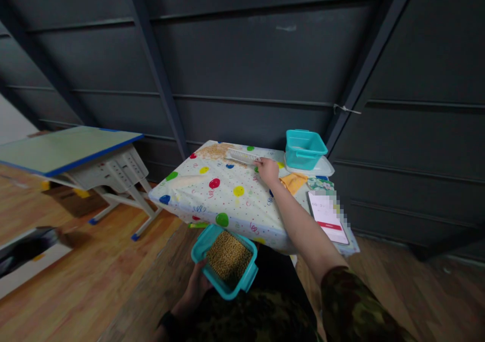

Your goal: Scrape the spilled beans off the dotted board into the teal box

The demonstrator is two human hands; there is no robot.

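My left hand point(195, 287) grips a teal plastic box point(226, 261) full of tan grains, held just below the near edge of the table. My right hand point(267, 170) reaches across the balloon-print tablecloth point(212, 200) and is closed on a white flat scraper-like tool point(242, 156). The tool lies against a spill of tan grains point(214, 151) at the far side of the table.
A second teal box point(304, 148) stands on a clear lid point(322, 167) at the far right, with an orange cloth point(293, 182) and a phone point(328, 215) nearer me. A blue-edged desk point(68, 152) stands to the left on the wooden floor. A dark wall rises behind.
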